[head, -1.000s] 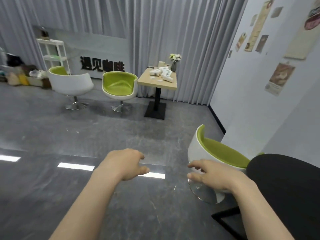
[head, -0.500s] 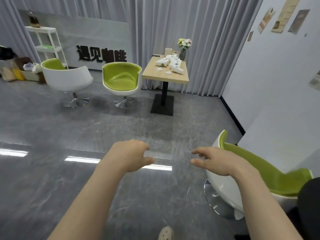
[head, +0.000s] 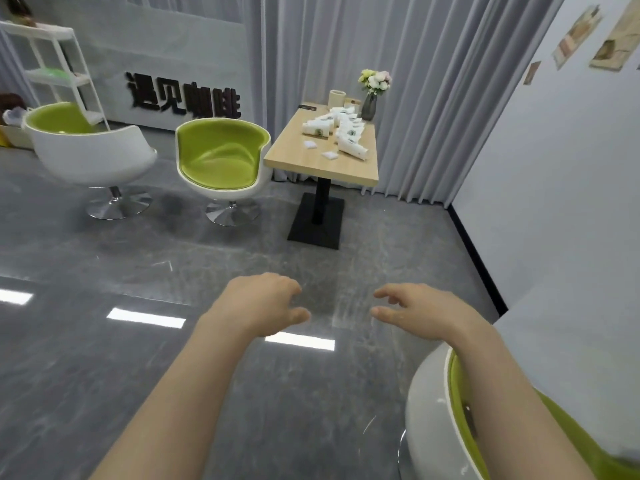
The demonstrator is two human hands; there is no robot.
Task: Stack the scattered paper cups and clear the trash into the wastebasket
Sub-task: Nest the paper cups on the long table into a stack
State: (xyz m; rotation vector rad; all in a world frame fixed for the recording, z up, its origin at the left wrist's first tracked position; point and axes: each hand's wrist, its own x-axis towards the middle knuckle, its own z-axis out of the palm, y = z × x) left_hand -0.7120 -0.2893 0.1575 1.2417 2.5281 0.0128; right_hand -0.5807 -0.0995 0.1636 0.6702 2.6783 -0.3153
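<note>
Status: no part of the task is judged done.

The paper cups (head: pixel 341 129) are seen lying on their sides, scattered over the far half of the wooden table (head: pixel 298 161), which stands against the curtain across the room. None is seen nested in another, though the cups are small in the head view and this cannot be fully checked. Two small white scraps (head: pixel 309 144), taken to be the trash, lie on the tabletop just beside the cups, toward the near edge. One pale cup-like container (head: pixel 337 99) stands upright at the back of the table, near a vase of flowers (head: pixel 370 105).

No wastebasket is identified anywhere in view; its place is not known.

The left hand (head: pixel 263 299) and the right hand (head: pixel 417 311) are held out over the grey floor, well apart from the table. Fingers of both are loosely curled and relaxed; nothing is gripped by either.

A green-and-white chair (head: pixel 221 157) stands just left of the table; another is cut off at lower right.

Left to do, by judgement: the table is to be reached, all cups gathered and stacked, the scraps collected, the wastebasket found.
</note>
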